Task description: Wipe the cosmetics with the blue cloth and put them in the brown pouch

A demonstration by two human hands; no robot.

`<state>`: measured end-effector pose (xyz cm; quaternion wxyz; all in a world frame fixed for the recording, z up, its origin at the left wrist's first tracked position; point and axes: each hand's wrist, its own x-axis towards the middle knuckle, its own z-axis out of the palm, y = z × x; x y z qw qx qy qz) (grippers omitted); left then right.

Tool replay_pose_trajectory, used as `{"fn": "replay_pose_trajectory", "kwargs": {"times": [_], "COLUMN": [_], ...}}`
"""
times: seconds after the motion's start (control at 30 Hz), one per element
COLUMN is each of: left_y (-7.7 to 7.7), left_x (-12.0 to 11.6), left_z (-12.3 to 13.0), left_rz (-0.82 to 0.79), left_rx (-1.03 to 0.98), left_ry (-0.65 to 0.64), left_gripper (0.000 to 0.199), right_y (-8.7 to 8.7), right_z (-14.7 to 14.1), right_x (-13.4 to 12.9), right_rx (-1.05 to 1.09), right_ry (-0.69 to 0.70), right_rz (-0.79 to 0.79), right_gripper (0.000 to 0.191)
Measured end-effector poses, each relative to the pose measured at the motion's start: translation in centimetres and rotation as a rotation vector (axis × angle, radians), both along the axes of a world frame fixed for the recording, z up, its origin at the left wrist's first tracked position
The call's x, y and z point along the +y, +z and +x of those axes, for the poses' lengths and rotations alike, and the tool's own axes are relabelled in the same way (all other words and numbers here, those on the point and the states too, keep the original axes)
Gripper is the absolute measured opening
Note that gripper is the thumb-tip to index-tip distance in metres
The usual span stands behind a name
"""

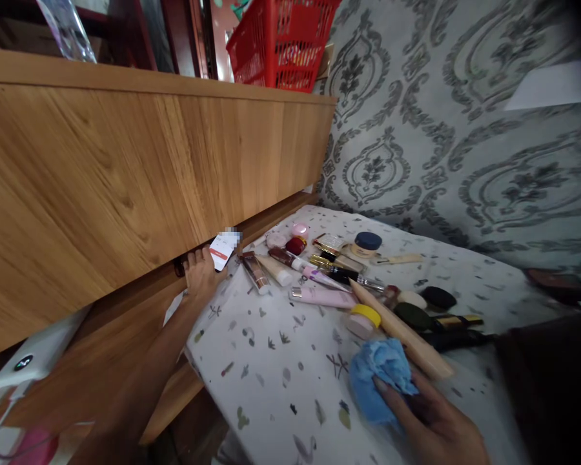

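At the lower right, my right hand [436,420] is closed on a crumpled blue cloth [382,381], just above the patterned white cover [281,387]. My left hand [202,274] reaches to the gap under the wooden panel [140,174]. Its fingers look slightly apart, tips close to a small dark object [179,267]. Right beside it is a white card-like item with a red band [220,252], partly blurred out. Between the hands lie cosmetics: a brown tube [255,272], a pink tube [322,297], a yellow-lidded jar [363,320] and a long wooden stick [401,329].
More cosmetics spread towards the wall, among them a dark-lidded jar [366,244] and a black oval item [438,298]. A red plastic basket [275,45] stands on the ledge above. At lower left, a white power bank [39,355] has cables plugged in.
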<state>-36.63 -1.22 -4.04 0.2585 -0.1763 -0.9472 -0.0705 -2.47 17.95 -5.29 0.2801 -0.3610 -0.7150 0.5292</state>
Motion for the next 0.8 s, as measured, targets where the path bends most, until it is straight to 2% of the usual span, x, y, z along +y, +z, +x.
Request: {"fn": "replay_pose_trajectory", "kwargs": {"times": [0.13,0.3,0.63,0.8], "left_y": [-0.2,-0.4,1.2,0.8], "left_x": [0.0,-0.1,0.5,0.3], "left_z": [0.0,-0.2,0.3,0.3], "left_rz": [-0.009,-0.008,0.070,0.057], "left_rx": [0.027,0.030,-0.068,-0.027], "left_ry": [0.003,-0.001,0.018,0.000], "left_gripper": [0.058,0.055,0.050,0.049], "right_y": [0.3,-0.2,-0.4,-0.5], "right_z": [-0.4,-0.8,0.2,0.0], "right_x": [-0.2,-0.1,0.2,0.0], "right_rx": [-0.002,0.007,-0.013,-0.004], "right_ry": [-0.040,-0.061,0.035,-0.001], "right_rz": [-0.035,-0.017,-0.006,0.010], "right_gripper": [0.026,0.030,0.030,0.031]}}
